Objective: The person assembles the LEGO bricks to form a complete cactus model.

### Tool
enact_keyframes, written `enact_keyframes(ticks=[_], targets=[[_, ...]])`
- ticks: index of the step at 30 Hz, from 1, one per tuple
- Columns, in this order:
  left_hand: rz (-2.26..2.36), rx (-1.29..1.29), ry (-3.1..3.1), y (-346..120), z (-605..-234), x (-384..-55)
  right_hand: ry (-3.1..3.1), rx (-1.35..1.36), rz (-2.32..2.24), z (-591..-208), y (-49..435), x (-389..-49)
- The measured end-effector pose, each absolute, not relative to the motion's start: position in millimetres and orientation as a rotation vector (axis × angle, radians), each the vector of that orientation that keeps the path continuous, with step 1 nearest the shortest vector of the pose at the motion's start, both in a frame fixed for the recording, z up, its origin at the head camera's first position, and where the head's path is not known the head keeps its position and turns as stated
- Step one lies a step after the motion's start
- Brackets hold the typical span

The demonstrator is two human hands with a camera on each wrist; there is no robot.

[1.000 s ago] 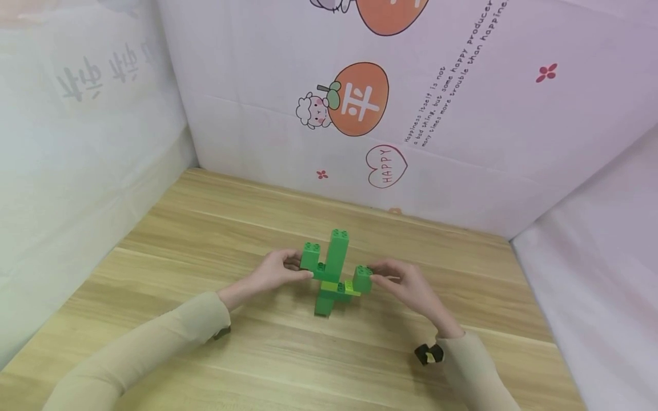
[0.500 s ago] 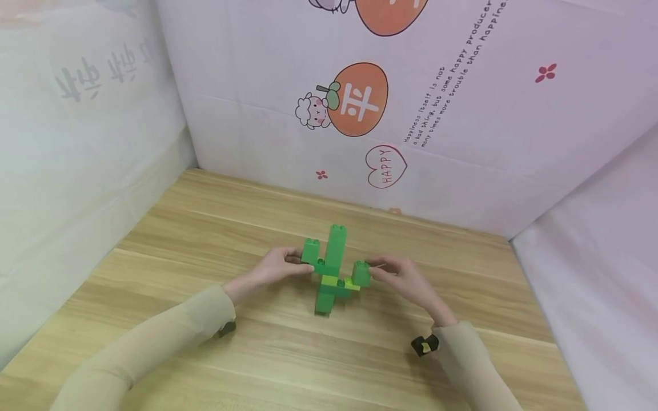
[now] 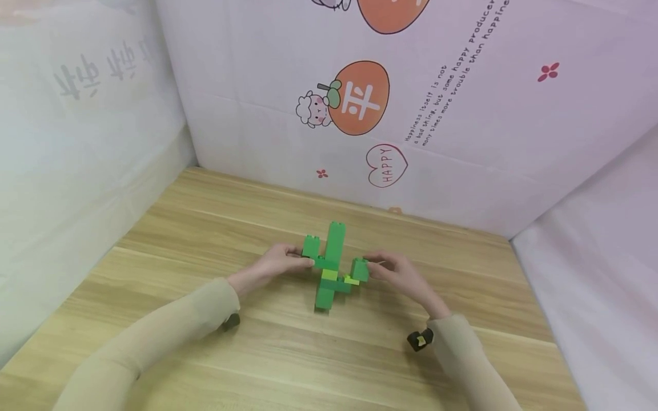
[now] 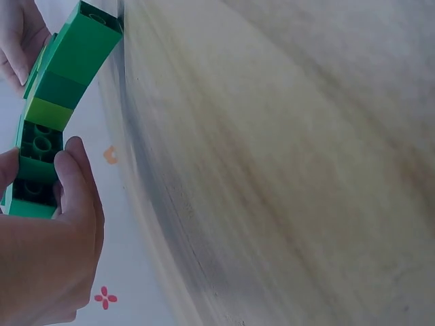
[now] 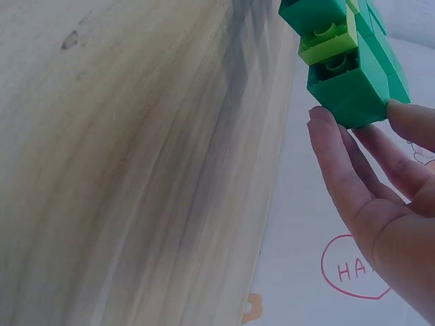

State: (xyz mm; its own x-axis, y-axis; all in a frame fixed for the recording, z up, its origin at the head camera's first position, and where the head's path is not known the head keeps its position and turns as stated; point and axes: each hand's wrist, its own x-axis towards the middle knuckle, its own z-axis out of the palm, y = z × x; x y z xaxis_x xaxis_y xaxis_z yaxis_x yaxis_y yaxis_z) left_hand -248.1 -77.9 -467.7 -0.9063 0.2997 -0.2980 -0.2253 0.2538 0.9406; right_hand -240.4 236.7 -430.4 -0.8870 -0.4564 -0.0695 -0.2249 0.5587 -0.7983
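Observation:
A cactus-shaped build of green toy bricks (image 3: 335,245) stands between my hands, with lime bricks at its middle and right branch. My left hand (image 3: 277,260) grips the left branch, thumb on the near side. The left wrist view shows the fingers and thumb of that left hand (image 4: 75,204) around the hollow undersides of the branch bricks (image 4: 41,146). My right hand (image 3: 398,274) pinches the green brick (image 3: 360,269) ending the right branch. From the right wrist, the fingertips of the right hand (image 5: 367,183) lie at this brick's lower corner, its thumb on the other side.
A wooden tabletop (image 3: 288,354) lies under the bricks and both forearms. White printed cloth (image 3: 257,103) rises behind the table, with more cloth at the left and right sides. A dark strap piece (image 3: 420,340) hangs at the right wrist.
Both hands and the brick build have shifted slightly away from me, and the build's tilt has changed a little. Both hands keep their hold on the branches.

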Motion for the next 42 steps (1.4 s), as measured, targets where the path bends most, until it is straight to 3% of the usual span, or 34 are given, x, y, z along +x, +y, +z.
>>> enact_keyframes(ticks=[42], targets=[[1.863,-0.076,1.723,-73.6,-476.5,-265.9,2.556,-0.593,-1.146,-462.3,231.8,-256.0]])
